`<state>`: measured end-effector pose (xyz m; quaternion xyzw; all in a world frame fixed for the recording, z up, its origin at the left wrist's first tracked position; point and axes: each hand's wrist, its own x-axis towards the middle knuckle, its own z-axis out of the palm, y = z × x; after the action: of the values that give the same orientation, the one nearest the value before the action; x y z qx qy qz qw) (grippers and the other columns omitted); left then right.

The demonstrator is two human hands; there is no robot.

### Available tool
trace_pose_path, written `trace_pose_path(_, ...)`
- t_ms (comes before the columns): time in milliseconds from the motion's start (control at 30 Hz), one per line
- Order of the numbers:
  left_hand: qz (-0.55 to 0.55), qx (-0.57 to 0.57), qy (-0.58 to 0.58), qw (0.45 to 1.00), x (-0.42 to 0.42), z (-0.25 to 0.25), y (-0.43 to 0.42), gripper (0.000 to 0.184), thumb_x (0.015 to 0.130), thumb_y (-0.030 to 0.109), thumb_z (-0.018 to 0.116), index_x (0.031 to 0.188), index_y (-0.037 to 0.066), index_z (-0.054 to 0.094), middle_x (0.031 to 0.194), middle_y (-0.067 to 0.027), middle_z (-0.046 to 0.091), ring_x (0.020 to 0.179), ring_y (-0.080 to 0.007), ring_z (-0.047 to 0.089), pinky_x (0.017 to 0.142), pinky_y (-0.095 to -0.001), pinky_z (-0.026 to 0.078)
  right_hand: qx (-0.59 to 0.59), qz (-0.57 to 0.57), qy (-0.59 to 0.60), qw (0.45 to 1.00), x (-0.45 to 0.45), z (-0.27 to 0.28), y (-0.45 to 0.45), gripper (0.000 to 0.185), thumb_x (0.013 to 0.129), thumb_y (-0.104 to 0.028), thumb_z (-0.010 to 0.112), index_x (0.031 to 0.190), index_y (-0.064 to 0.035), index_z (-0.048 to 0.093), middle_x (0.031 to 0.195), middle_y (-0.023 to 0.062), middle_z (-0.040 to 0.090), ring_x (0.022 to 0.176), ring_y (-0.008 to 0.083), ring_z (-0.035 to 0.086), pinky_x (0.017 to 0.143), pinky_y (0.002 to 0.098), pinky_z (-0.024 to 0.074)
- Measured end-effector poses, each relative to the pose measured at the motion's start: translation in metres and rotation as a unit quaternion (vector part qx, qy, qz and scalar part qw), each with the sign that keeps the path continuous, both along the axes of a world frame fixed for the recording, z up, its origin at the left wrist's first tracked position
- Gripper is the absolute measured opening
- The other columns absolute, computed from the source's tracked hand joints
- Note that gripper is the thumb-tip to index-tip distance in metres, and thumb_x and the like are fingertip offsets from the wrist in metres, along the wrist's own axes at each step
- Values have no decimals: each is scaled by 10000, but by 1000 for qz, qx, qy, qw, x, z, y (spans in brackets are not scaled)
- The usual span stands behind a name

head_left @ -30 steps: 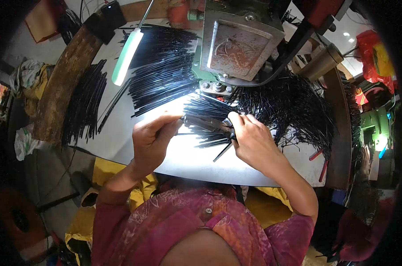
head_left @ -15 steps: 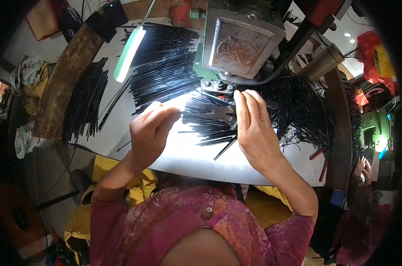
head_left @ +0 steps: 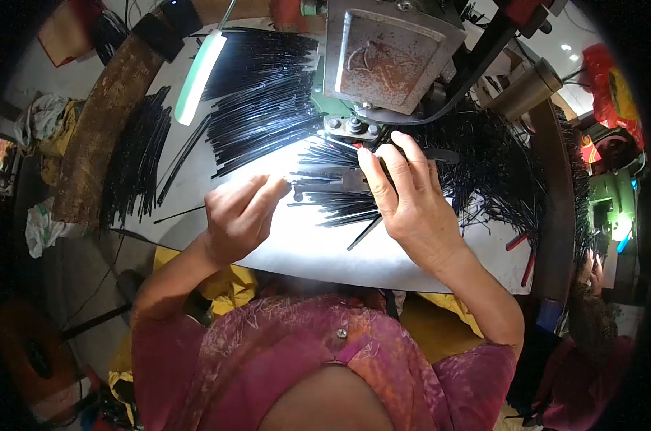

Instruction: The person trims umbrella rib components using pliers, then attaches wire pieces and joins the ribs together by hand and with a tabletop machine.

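My left hand is closed in a pinch, with a thin black strip sticking out to its left over the white tabletop. Under my right hand lies a dark pliers-like tool; its fingers are stretched over the handles, and one handle shows beyond them. The tool's head points at my left fingertips, above a fanned bundle of black strips. How the palm grips the tool is hidden.
A machine head stands behind the hands. Black strips lie at back left, others at far left, and a tangled pile at right. A lit lamp hangs at left. A co-worker's hands show at far right.
My left hand has moved slightly left and down, and more of the strip shows beside it. My right hand's fingers have stretched out and spread over the tool.
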<state>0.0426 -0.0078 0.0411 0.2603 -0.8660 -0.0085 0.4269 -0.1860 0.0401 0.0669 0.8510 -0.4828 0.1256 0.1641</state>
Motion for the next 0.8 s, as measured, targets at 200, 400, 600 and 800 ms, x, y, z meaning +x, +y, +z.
trace_pose_path(200,7,-73,-69,995,6,-6,3,188,701,-20,618,881,-27,564,697,-117,568,540,-185,554,429,-273,406,-46,21,31,998,-1,-6,-6,375,755,-100,490,1116,-2,463,1063,160,414,1083,343,385,773,422,447)
trace_pose_path(400,-11,-32,-21,999,6,-11,-2,144,707,-35,606,845,-40,565,681,-119,561,535,-185,541,441,-266,404,-24,28,27,999,-1,-5,-3,400,745,-77,497,1131,15,447,1077,177,407,1093,342,376,844,423,420)
trace_pose_path(600,10,248,127,960,-4,4,0,71,726,-33,584,796,-30,570,650,-121,548,531,-185,514,473,-245,400,188,34,-139,972,5,-7,6,496,733,18,457,1211,58,329,1108,221,382,1092,347,365,934,368,346)
trace_pose_path(800,14,47,-41,998,-2,3,-3,39,723,-9,581,754,-12,558,615,-99,518,501,-153,528,419,-242,392,14,23,-16,1000,2,-10,1,439,713,-12,494,1147,27,438,1068,168,409,1089,319,396,862,384,396)
